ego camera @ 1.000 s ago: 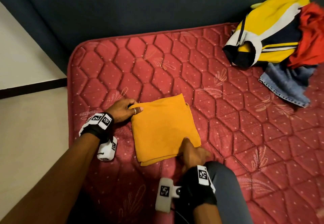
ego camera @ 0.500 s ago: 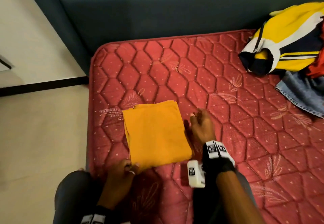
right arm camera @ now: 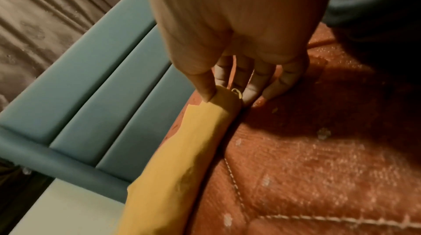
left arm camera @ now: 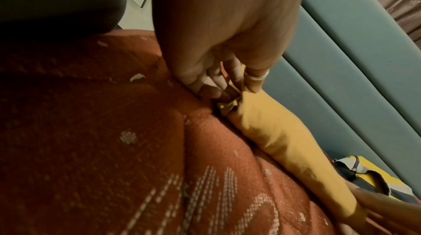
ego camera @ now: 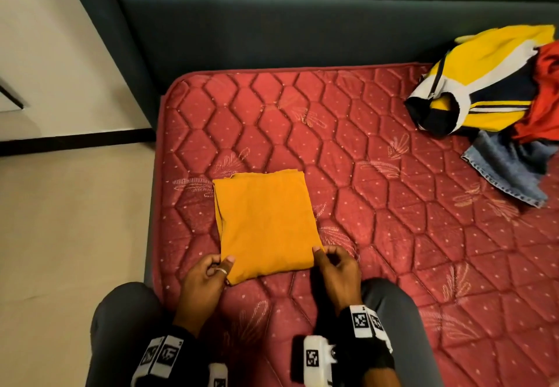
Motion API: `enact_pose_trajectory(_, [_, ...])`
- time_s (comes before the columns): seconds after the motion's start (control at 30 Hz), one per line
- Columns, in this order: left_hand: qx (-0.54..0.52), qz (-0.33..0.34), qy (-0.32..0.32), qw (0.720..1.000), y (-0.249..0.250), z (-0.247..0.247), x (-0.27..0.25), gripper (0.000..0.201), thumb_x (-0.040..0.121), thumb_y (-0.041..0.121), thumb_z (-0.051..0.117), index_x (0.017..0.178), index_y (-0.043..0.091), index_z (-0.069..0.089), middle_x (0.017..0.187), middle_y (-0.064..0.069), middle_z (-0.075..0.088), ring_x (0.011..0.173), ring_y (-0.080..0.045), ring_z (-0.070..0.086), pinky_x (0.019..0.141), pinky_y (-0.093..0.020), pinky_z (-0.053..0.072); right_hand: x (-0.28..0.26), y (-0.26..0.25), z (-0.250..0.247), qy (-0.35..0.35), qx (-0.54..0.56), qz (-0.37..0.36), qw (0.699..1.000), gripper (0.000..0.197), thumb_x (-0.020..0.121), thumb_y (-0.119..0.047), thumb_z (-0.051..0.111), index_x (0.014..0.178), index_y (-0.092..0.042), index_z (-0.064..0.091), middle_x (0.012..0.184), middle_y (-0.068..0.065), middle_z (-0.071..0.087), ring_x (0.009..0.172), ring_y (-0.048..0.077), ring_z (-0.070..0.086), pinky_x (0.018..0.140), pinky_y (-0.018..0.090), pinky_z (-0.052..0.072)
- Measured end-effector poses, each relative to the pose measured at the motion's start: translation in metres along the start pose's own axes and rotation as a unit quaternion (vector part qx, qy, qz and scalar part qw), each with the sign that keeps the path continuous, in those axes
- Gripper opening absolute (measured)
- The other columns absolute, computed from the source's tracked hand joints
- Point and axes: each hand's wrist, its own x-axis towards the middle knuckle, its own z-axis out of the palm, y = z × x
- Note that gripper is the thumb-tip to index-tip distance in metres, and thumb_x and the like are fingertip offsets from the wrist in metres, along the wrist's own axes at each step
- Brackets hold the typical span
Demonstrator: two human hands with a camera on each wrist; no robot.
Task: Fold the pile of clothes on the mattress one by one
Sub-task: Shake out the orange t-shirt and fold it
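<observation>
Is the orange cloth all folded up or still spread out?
Folded. The orange cloth lies as a neat thick square on the mattress, layered edges showing, while the left hand and right hand pinch its near corners.

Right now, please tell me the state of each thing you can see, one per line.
orange cloth: folded into a flat square, lying on the mattress.
left hand: pinches the cloth's near left corner.
right hand: pinches the cloth's near right corner.
yellow jacket: unfolded, crumpled in the pile.
red garment: unfolded, beside the jacket.
jeans: unfolded, partly under the pile.
mattress: bare, quilted.
</observation>
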Motion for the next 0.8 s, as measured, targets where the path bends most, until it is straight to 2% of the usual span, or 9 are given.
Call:
enact_pose_trajectory(0.07, [-0.013,-0.006,-0.001,1.000,-0.004,-0.001,0.001,0.014,0.097,0.018,0.062,0.085,0.010,0.062,0.051,0.012,0.052,0.048,-0.001,0.044,0.049,-0.015,0.034,0.002,0.006,-0.002,-0.005,0.036,0.020,0.999,0.011,0.091,-0.023,0.071,0.082,-0.017,0.070,0.077,0.000,0.070,0.071,0.013,0.058,0.072,0.033,0.047])
enact_pose_trajectory(0.17, [-0.050,-0.040,-0.005,0.998,-0.013,-0.001,0.006,0.015,0.100,0.016,0.056,0.088,0.008,0.058,0.050,0.005,0.051,0.044,-0.006,0.041,0.043,-0.017,0.033,0.005,0.011,-0.003,0.017,0.076,0.049,0.996,0.009,0.093,-0.016,0.068,0.085,-0.012,0.068,0.073,-0.003,0.064,0.070,0.012,0.053,0.070,0.031,0.043])
enact_pose_trajectory(0.3, [-0.054,-0.075,0.007,0.996,-0.021,0.000,0.012,0.008,0.099,0.009,0.056,0.091,0.008,0.058,0.056,0.000,0.052,0.049,-0.016,0.042,0.042,-0.019,0.036,0.008,0.020,0.001,0.046,0.012,0.088,0.995,0.012,0.090,-0.019,0.069,0.079,-0.016,0.068,0.070,0.002,0.066,0.068,0.018,0.056,0.069,0.033,0.046])
enact_pose_trajectory(0.37, [-0.049,-0.093,0.017,0.994,-0.024,0.002,0.013,0.011,0.098,0.002,0.056,0.093,0.012,0.058,0.066,-0.003,0.060,0.053,-0.017,0.047,0.049,-0.022,0.041,0.007,0.020,0.001,0.056,-0.021,0.092,0.994,0.014,0.088,-0.021,0.070,0.075,-0.017,0.068,0.070,0.002,0.068,0.066,0.018,0.058,0.070,0.032,0.047])
enact_pose_trajectory(0.43, [-0.031,-0.099,0.026,0.994,-0.028,0.003,0.013,0.017,0.097,0.002,0.057,0.097,0.019,0.056,0.080,-0.007,0.068,0.063,-0.020,0.056,0.063,-0.031,0.047,0.004,0.014,-0.001,0.061,-0.049,0.089,0.993,0.012,0.086,-0.021,0.069,0.074,-0.017,0.068,0.071,0.001,0.069,0.065,0.017,0.059,0.067,0.029,0.044])
enact_pose_trajectory(0.53, [0.010,-0.094,0.026,0.995,-0.033,0.000,0.009,0.019,0.096,0.004,0.059,0.106,0.018,0.052,0.087,-0.006,0.072,0.076,-0.027,0.065,0.079,-0.044,0.051,-0.002,0.002,-0.002,0.059,-0.095,0.071,0.991,0.012,0.085,-0.019,0.067,0.073,-0.017,0.066,0.069,-0.001,0.066,0.066,0.017,0.060,0.066,0.028,0.039])
enact_pose_trajectory(0.63, [0.014,-0.081,0.024,0.996,-0.024,-0.002,0.004,0.023,0.096,0.006,0.061,0.113,0.016,0.051,0.095,-0.006,0.070,0.084,-0.021,0.066,0.078,-0.035,0.051,-0.007,-0.010,0.000,0.058,-0.137,0.057,0.987,0.009,0.088,-0.021,0.065,0.081,-0.015,0.066,0.075,-0.002,0.065,0.076,0.023,0.059,0.072,0.029,0.038])
enact_pose_trajectory(0.7, [-0.036,-0.083,0.015,0.996,-0.009,0.001,0.008,0.025,0.096,0.012,0.063,0.117,0.016,0.049,0.100,-0.008,0.067,0.087,-0.020,0.064,0.078,-0.031,0.050,-0.007,-0.016,0.002,0.057,-0.143,0.035,0.987,0.013,0.091,-0.028,0.063,0.091,-0.015,0.065,0.083,-0.002,0.064,0.082,0.024,0.059,0.075,0.030,0.039])
enact_pose_trajectory(0.8, [-0.050,-0.088,0.010,0.995,0.010,0.002,0.029,0.045,0.090,0.037,0.070,0.123,0.017,0.046,0.100,-0.006,0.066,0.090,-0.019,0.066,0.086,-0.037,0.052,0.007,-0.028,0.009,0.034,-0.183,0.002,0.982,0.034,0.091,-0.048,0.061,0.105,-0.018,0.064,0.093,0.000,0.068,0.088,0.024,0.062,0.080,0.033,0.046])
